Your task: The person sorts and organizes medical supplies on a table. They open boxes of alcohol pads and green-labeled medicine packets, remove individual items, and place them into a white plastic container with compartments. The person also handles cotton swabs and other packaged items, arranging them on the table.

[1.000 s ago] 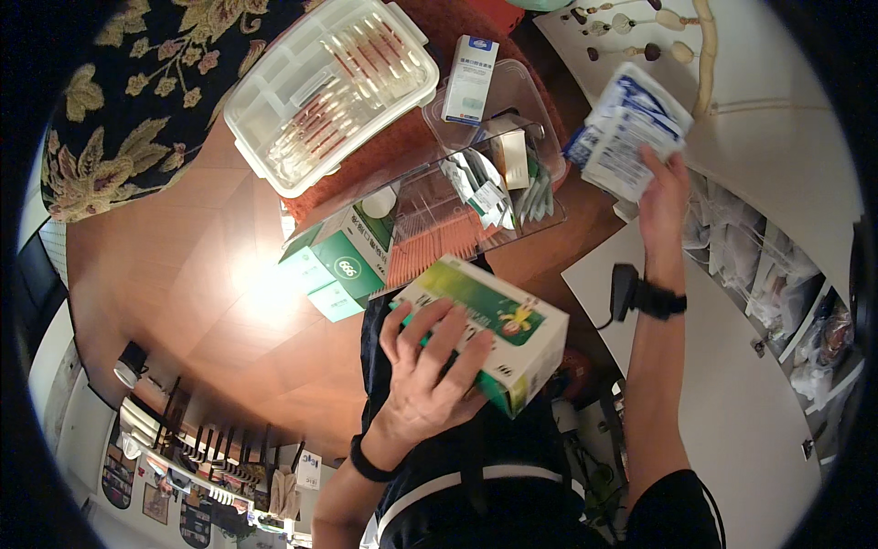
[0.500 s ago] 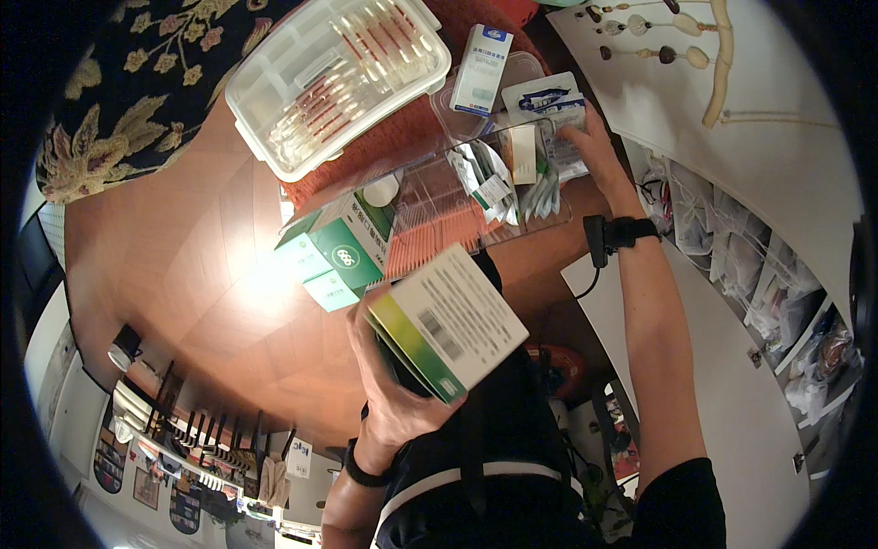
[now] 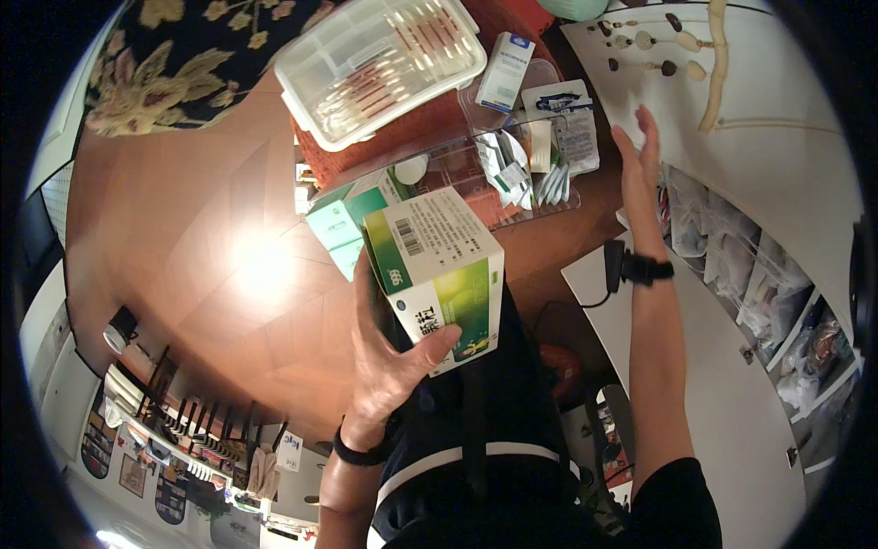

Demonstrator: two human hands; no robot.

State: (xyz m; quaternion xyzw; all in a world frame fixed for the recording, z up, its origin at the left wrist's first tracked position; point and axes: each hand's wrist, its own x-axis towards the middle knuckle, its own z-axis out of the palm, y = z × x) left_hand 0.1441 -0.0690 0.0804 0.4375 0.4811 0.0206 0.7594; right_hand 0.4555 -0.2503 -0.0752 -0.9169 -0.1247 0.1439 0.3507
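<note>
A white, green and yellow medicine box (image 3: pixel 471 284) is tilted in front of my body, gripped by my left hand (image 3: pixel 389 366), thumb across its front face and the other fingers partly hidden behind it. My right hand (image 3: pixel 642 169) hangs open with nothing in it, fingers stretched out, to the right of some white flat packets (image 3: pixel 579 142). Beyond the held box lies a clear plastic organizer tray (image 3: pixel 453 169). Green and white boxes (image 3: pixel 352 215) occupy its left end, and several white and green sachets (image 3: pixel 505 169) stand in its right part. The held box hides part of the tray.
A clear lidded container (image 3: pixel 320 133) with wrapped cotton swabs sits on the orange-red cloth (image 3: pixel 407 123). Next to it is a small white and blue box (image 3: pixel 506 73). At the right, a white cabinet (image 3: pixel 732 366) stands beside shelves of plastic bags (image 3: pixel 709 220).
My left hand has turned the medicine box so another printed face shows. My right hand has come off the white packets and moved right, opening. The whole view has shifted slightly.
</note>
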